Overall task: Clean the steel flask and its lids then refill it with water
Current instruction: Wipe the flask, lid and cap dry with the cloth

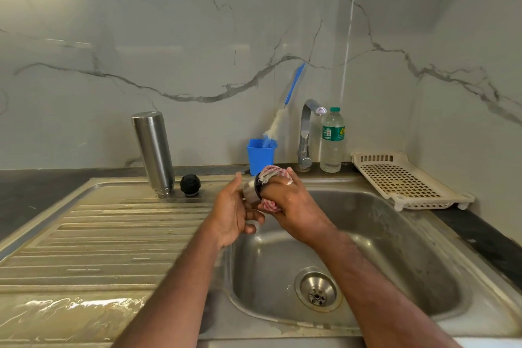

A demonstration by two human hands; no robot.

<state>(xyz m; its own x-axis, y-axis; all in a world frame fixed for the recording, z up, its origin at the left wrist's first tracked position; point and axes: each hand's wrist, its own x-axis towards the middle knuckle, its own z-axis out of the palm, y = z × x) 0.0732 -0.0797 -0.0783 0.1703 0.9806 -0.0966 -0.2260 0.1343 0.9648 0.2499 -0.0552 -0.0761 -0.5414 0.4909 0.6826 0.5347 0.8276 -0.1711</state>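
The steel flask stands upside down on the drainboard at the back left of the sink. A black inner lid sits just to its right. Over the sink's left rim my left hand holds a steel outer lid with a black ring. My right hand grips a pink-and-white scrubbing cloth wrapped against that lid, soapy foam on the fingers. Most of the lid is hidden by the cloth and hands.
The steel sink basin with its drain lies below my hands; the tap stands behind. A blue cup holds a bottle brush. A plastic water bottle and cream drying rack sit right. The drainboard is wet.
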